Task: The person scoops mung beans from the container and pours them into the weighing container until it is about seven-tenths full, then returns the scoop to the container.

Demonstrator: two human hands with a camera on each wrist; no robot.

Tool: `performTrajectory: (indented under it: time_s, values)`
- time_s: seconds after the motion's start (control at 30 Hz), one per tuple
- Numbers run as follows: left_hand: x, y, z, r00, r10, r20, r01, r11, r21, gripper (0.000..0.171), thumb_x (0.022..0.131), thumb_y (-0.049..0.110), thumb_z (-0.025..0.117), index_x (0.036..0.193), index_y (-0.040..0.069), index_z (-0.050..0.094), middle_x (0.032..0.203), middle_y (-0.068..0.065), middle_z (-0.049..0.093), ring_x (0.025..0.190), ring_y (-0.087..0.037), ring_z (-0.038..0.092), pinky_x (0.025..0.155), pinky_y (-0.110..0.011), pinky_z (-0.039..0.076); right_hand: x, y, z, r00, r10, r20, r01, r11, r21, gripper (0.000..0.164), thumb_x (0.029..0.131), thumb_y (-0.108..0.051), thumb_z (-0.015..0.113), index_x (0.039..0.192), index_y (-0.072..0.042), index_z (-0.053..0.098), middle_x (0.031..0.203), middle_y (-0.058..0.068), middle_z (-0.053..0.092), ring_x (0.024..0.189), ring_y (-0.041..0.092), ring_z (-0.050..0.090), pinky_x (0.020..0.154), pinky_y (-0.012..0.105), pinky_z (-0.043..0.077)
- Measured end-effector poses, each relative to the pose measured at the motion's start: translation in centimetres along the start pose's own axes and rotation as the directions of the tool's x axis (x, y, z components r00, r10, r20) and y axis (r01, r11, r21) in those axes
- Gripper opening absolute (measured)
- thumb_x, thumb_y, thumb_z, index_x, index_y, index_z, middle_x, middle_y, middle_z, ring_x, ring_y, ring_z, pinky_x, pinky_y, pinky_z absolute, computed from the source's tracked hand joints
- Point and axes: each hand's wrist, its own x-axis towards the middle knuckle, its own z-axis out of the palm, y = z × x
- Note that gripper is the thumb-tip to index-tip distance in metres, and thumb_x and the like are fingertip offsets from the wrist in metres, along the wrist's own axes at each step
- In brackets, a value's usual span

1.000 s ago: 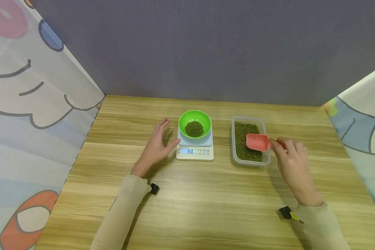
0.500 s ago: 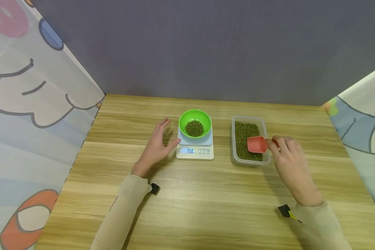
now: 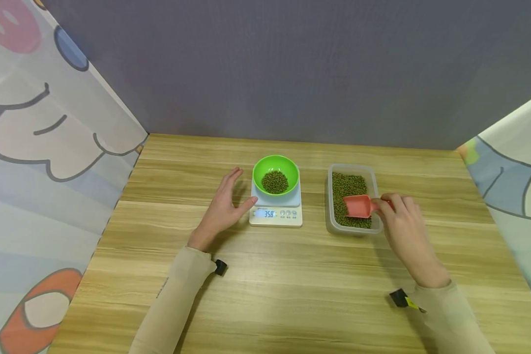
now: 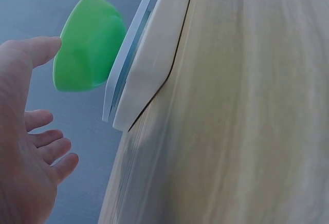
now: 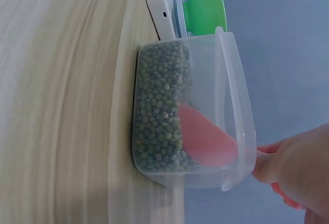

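Note:
My right hand (image 3: 404,228) grips the handle of a pink scoop (image 3: 357,206). In the right wrist view the scoop's front edge dips into the green beans (image 5: 159,106) inside a clear plastic container (image 5: 239,95). A green bowl (image 3: 287,169) with a small heap of beans (image 3: 275,182) in it stands on a white kitchen scale (image 3: 276,220), whose display reads 35.8. Beside the scale's left side hovers my left hand (image 3: 221,209), fingers spread and holding nothing. Its thumb points toward the bowl; whether they touch I cannot tell.
The wooden table (image 3: 265,285) runs back to a dark grey panel (image 3: 265,73). Cartoon-printed cloth (image 3: 40,196) hangs at the left and right. A black wrist camera (image 3: 221,267) sits at the left cuff, another black camera (image 3: 398,298) at the right.
My right hand has moved slightly left and tilted the scoop, lowering its front edge into the beans. The left hand, bowl and scale reading are the same.

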Motion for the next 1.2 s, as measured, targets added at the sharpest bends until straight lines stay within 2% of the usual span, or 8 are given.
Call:
performTrajectory:
  time_s: [0.2, 0.37, 0.57, 0.87, 1.2]
  values:
    - [0.0, 0.0, -0.1, 1.0, 0.006, -0.004, -0.006, 1.0, 0.005, 0.09, 0.083, 0.059, 0.057, 0.15, 0.008, 0.024, 0.155, -0.012, 0.021, 0.138, -0.025, 0.022, 0.108, -0.055, 0.028, 0.1, 0.1, 0.7, 0.998, 0.017, -0.052, -0.013, 0.998, 0.069, 0.023, 0.075, 0.001, 0.071, 0.097, 0.005, 0.067, 0.092, 0.019, 0.059, 0.075, 0.032, 0.043, 0.06, 0.043, 0.036]
    - [0.0, 0.1, -0.1, 1.0, 0.001, 0.0, -0.001, 1.0, 0.006, 0.09, 0.083, 0.059, 0.057, 0.15, 0.009, 0.025, 0.156, -0.009, 0.021, 0.138, -0.024, 0.022, 0.109, -0.054, 0.028, 0.1, 0.3, 0.9, 0.998, 0.035, -0.061, -0.028, 0.993, 0.111, 0.022, 0.075, 0.002, 0.07, 0.097, 0.006, 0.067, 0.092, 0.021, 0.059, 0.077, 0.033, 0.043, 0.063, 0.043, 0.035]
    - [0.0, 0.1, 0.0, 1.0, -0.008, 0.006, 0.008, 1.0, 0.004, 0.09, 0.083, 0.06, 0.057, 0.15, 0.009, 0.025, 0.156, -0.007, 0.02, 0.138, -0.024, 0.022, 0.109, -0.054, 0.028, 0.2, 0.4, 1.0, 0.998, 0.059, -0.032, -0.054, 0.987, 0.153, 0.023, 0.077, 0.001, 0.07, 0.099, 0.006, 0.067, 0.095, 0.021, 0.06, 0.079, 0.031, 0.042, 0.065, 0.039, 0.033]
    - [0.0, 0.1, 0.1, 1.0, 0.003, 0.005, -0.003, 1.0, 0.001, 0.09, 0.083, 0.06, 0.056, 0.15, 0.008, 0.025, 0.156, -0.007, 0.02, 0.138, -0.024, 0.023, 0.109, -0.053, 0.028, 0.5, 0.1, 1.5, 0.996, 0.085, -0.038, -0.076, 0.978, 0.195, 0.023, 0.076, 0.005, 0.069, 0.099, 0.005, 0.068, 0.095, 0.019, 0.061, 0.083, 0.031, 0.043, 0.068, 0.042, 0.033]
    - [0.0, 0.1, 0.0, 1.0, -0.002, 0.006, 0.002, 1.0, -0.001, 0.09, 0.083, 0.06, 0.056, 0.149, 0.007, 0.025, 0.155, -0.008, 0.021, 0.138, -0.024, 0.023, 0.109, -0.053, 0.028, 0.2, 0.5, 2.1, 0.989, 0.148, -0.012, -0.14, 0.957, 0.255, 0.024, 0.077, 0.004, 0.07, 0.1, 0.005, 0.068, 0.097, 0.018, 0.061, 0.086, 0.031, 0.042, 0.07, 0.041, 0.033]
